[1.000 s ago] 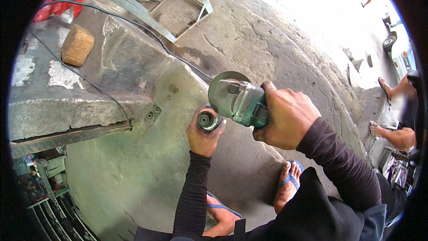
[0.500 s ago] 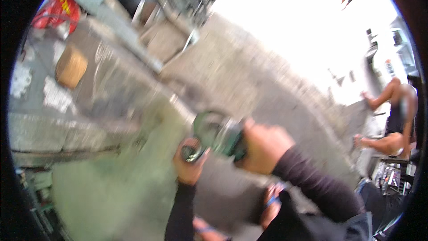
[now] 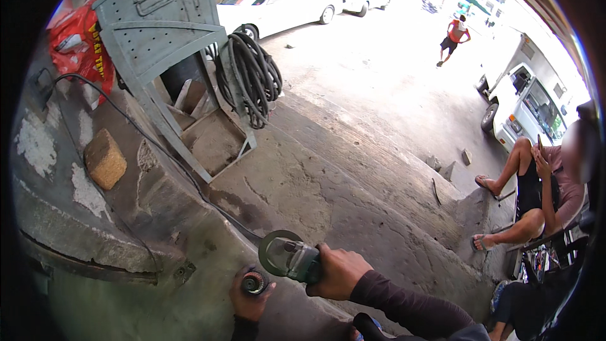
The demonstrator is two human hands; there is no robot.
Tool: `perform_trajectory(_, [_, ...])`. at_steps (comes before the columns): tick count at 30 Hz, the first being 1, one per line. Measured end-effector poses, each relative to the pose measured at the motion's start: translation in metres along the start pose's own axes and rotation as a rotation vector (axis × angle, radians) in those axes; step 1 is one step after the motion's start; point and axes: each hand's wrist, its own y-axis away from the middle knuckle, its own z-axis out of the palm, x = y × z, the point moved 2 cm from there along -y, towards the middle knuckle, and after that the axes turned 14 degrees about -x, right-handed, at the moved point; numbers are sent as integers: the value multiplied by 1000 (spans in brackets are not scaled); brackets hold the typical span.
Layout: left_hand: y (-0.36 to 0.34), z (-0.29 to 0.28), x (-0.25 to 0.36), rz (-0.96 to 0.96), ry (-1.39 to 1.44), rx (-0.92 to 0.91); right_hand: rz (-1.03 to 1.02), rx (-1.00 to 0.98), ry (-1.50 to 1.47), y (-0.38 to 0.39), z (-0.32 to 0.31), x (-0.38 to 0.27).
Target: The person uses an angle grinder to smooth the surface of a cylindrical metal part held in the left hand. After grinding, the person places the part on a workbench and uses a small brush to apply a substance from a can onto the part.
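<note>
My right hand [image 3: 341,271] is closed around the dark green body of an angle grinder [image 3: 305,263]. The grinder's disc and round guard [image 3: 271,251] point to the left, and a dark cord runs from near it toward the wall. Below and left of the disc, my left hand [image 3: 251,306] is wrapped around a round, ridged metal part [image 3: 255,283] that looks like a small gear, its end facing up. A narrow gap separates the disc from this part. Whether the disc is spinning cannot be told.
A grey metal stand [image 3: 167,25] carries a coiled black hose [image 3: 249,79]. A brown block [image 3: 105,159] and a red sack [image 3: 82,44] lie at the left. To the right sits a person [image 3: 543,183] with a phone. Another person [image 3: 454,38] and parked vehicles are farther off.
The view has tilted up and sharpened, so my hands appear lower in the picture. Both hands keep their hold on the grinder and the metal part. The distant person appears lower and farther left.
</note>
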Motion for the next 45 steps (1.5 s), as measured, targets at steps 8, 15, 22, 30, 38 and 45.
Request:
perform_trajectory(8, [-5, 8, 5, -93, 465, -36, 29, 60, 48, -5, 7, -1])
perform_trajectory(15, [-1, 5, 11, -7, 3, -15, -75, 95, 57, -13, 16, 3])
perform_trajectory(22, [-2, 4, 14, -3, -72, -13, -14, 22, 63, -18, 14, -6])
perform_trajectory(30, [-1, 3, 12, 27, -163, 3, -5, 24, 121, -21, 18, -7])
perform_trajectory(38, [-2, 7, 13, -6, -65, 12, -22, 40, 101, -18, 21, -6])
perform_trajectory(45, [-2, 7, 11, -23, -77, 18, -8, 33, 105, -16, 22, -5])
